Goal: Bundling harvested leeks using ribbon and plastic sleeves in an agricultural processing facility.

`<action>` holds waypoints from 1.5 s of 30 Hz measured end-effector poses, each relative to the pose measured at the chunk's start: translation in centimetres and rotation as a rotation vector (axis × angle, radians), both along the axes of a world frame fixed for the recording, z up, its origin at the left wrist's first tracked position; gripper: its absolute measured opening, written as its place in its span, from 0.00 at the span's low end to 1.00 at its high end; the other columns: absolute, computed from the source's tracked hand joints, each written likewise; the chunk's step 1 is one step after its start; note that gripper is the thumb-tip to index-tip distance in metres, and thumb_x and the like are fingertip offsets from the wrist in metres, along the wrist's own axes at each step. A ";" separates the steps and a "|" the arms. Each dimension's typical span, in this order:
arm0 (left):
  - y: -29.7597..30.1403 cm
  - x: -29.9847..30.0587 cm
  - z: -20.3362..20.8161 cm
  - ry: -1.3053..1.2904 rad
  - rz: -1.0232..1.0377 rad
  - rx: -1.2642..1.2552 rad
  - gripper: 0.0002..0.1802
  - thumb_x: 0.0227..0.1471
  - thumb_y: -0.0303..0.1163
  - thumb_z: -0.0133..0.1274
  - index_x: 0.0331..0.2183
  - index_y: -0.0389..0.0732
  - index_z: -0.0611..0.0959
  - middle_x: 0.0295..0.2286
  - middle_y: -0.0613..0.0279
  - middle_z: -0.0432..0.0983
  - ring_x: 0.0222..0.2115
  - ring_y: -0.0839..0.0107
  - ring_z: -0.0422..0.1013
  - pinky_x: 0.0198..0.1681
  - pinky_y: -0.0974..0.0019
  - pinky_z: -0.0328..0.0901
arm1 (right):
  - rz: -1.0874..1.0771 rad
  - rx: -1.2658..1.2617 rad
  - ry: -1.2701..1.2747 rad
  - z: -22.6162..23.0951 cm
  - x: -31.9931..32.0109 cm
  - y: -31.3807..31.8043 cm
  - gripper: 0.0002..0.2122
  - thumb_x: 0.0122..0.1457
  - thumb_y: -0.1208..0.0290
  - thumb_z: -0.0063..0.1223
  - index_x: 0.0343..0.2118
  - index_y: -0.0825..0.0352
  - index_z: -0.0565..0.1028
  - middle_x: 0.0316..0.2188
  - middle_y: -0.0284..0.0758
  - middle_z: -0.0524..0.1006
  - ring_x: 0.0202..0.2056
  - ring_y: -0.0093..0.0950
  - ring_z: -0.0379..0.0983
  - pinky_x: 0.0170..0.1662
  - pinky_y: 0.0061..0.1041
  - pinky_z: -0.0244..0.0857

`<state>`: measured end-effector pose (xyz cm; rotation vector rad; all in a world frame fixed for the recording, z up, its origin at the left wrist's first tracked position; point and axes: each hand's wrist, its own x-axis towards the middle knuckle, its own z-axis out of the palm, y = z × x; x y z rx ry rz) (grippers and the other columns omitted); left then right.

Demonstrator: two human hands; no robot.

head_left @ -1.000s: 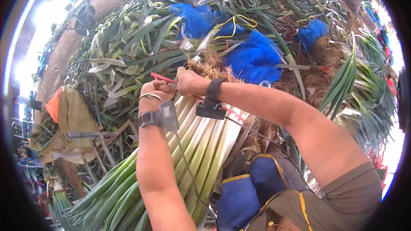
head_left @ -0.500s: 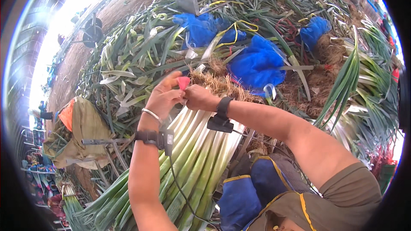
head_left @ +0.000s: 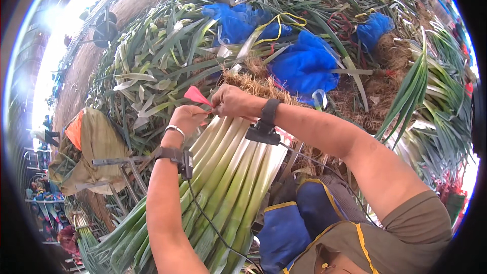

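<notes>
A bundle of leeks (head_left: 223, 177) lies before me, white stalks and brown roots (head_left: 256, 81) away from me, green leaves toward the lower left. A pink-red ribbon (head_left: 195, 95) stands up as a loop at the bundle's white end. My left hand (head_left: 187, 118) pinches part of the ribbon at the left edge of the stalks. Just to its right, my right hand (head_left: 235, 102) is closed on the ribbon near the roots, fingers bent. Part of the band shows under my right wrist; what lies inside the fingers is mostly hidden.
Blue mesh bags (head_left: 307, 63) and a yellow strap (head_left: 279, 33) lie among loose leek leaves (head_left: 152, 61) beyond the bundle. More leeks (head_left: 431, 91) are heaped at right. At left are a metal frame (head_left: 119, 162), a tan cloth sack (head_left: 101, 144) and a wheel (head_left: 105, 33).
The ribbon's loop has shifted left and now shows longer between my hands. My left hand has moved down and left, its fingers drawn in. The right hand has risen slightly.
</notes>
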<state>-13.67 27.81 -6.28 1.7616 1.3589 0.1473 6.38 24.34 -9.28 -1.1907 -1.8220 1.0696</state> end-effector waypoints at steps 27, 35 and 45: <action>-2.2 3.2 -2.8 -0.414 0.137 0.047 0.10 0.42 0.16 0.55 0.32 0.31 0.82 0.28 0.62 0.79 0.29 0.78 0.72 0.35 0.74 0.67 | 0.094 -0.229 0.054 1.0 0.7 1.2 0.17 0.42 0.84 0.51 0.39 0.70 0.68 0.32 0.39 0.73 0.37 0.29 0.71 0.39 0.27 0.67; -1.7 3.1 -3.8 -0.371 0.104 0.128 0.05 0.43 0.18 0.57 0.28 0.32 0.82 0.26 0.67 0.77 0.27 0.82 0.69 0.32 0.75 0.67 | 0.174 -0.360 0.159 1.9 1.0 1.3 0.21 0.43 0.85 0.49 0.44 0.71 0.67 0.34 0.37 0.73 0.38 0.28 0.71 0.41 0.26 0.67; -2.0 3.4 -3.4 -0.306 -0.046 0.464 0.08 0.38 0.23 0.56 0.27 0.34 0.82 0.24 0.56 0.76 0.25 0.68 0.73 0.31 0.70 0.67 | 0.104 -0.245 0.089 1.2 1.6 1.5 0.34 0.43 0.82 0.56 0.57 0.66 0.59 0.37 0.38 0.70 0.38 0.27 0.70 0.36 0.26 0.69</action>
